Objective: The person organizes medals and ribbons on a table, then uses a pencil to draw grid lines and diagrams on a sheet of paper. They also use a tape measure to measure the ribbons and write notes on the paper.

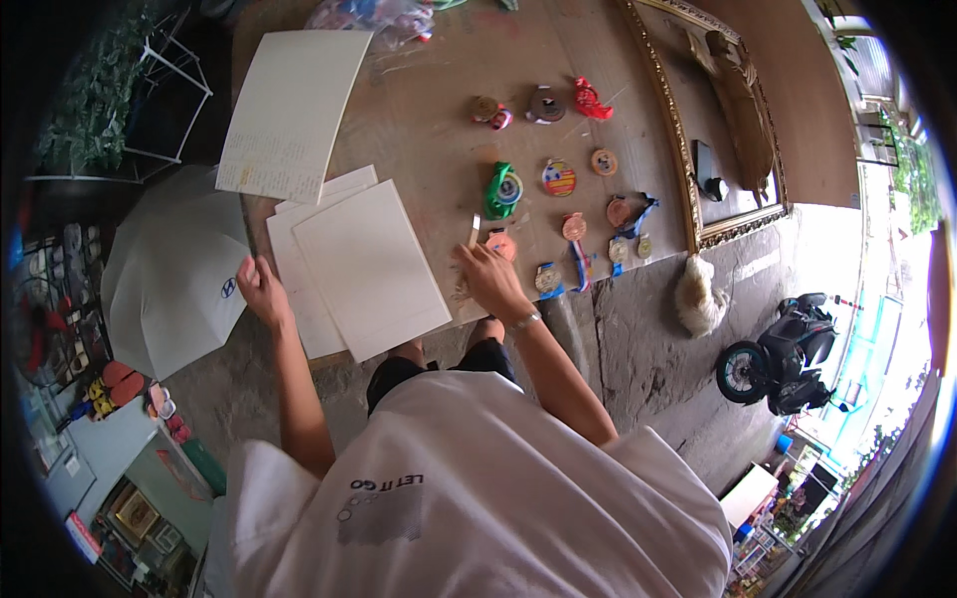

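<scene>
In the head view, the person leans over a brown table (429, 110) with both forearms reaching up from the lower edge. The left hand (261, 289) sits at about nine o'clock from the picture's centre, arm nearly straight, wrist slightly bent; its fingers rest at the left edge of a stack of white boards (364, 264), loosely curled, though whether they pinch the edge I cannot tell. The right hand (490, 279) lies near the centre, forearm angled up from five o'clock, a bracelet at the wrist. Its fingers are spread and pointing toward twelve o'clock, the tips touching an orange medal (501, 244) just beside the boards' right edge.

Beyond it, from twelve to two o'clock, more medals lie apart in rows, among them one with a green ribbon (501, 189) and one with a red ribbon (590, 100). A larger white board (289, 110) lies at eleven o'clock. A gold-framed mirror (698, 149) leans at two o'clock; a white umbrella (169, 279) lies at nine, a motor scooter (783, 354) at four.
</scene>
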The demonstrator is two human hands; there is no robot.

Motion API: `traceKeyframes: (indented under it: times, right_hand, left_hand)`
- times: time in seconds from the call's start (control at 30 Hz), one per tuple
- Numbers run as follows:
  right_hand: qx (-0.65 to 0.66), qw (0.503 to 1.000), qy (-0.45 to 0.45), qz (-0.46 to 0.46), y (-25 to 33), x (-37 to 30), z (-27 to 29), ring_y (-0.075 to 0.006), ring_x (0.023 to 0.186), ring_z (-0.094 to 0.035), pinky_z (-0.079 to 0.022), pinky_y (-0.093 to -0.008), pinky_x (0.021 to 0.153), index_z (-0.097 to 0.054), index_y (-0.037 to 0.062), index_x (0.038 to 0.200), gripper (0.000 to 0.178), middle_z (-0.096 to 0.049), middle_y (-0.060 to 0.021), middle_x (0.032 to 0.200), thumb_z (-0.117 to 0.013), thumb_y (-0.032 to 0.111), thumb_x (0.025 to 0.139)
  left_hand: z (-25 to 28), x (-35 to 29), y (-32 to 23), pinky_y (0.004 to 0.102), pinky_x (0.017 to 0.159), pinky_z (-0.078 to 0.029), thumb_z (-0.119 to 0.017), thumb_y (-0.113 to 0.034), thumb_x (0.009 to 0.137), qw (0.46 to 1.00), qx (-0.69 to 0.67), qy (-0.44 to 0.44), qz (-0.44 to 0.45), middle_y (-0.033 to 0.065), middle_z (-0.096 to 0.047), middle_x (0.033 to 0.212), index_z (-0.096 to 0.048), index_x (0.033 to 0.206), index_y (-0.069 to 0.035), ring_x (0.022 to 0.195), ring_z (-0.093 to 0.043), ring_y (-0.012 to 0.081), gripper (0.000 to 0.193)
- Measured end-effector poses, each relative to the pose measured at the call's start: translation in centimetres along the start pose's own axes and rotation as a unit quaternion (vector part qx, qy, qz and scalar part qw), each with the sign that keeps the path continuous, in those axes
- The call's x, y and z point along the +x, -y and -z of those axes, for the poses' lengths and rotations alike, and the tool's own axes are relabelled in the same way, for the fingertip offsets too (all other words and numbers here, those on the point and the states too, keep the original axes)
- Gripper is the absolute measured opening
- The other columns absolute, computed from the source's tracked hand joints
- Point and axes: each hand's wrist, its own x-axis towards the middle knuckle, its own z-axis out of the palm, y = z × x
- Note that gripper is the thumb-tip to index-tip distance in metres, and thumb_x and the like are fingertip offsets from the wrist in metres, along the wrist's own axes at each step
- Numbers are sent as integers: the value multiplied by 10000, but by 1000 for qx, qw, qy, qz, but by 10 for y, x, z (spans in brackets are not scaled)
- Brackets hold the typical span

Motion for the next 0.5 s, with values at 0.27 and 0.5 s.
traceKeyframes:
  times: [0.27,0.5]
  right_hand:
    - [12,998,-30,-49,-69,9,89,-398,854,-691,-549,-494,735,-588,114,1286,378,-705,-185,979,-585,103,909]
    - [-19,946,-247,-210,-313,-100,194,-395,923,-693,-549,-478,771,-674,97,1106,199,-723,-172,1014,-534,119,966]
  left_hand:
    - [67,-181,-20,387,914,-524,-599,-248,1040,992,116,-7,-48,157,-645,1219,-598,1258,15,1122,-642,268,342]
    - [-7,-260,-113,410,918,-507,-660,-173,967,964,225,94,-109,162,-677,1118,-656,1148,-20,1066,-646,326,237]
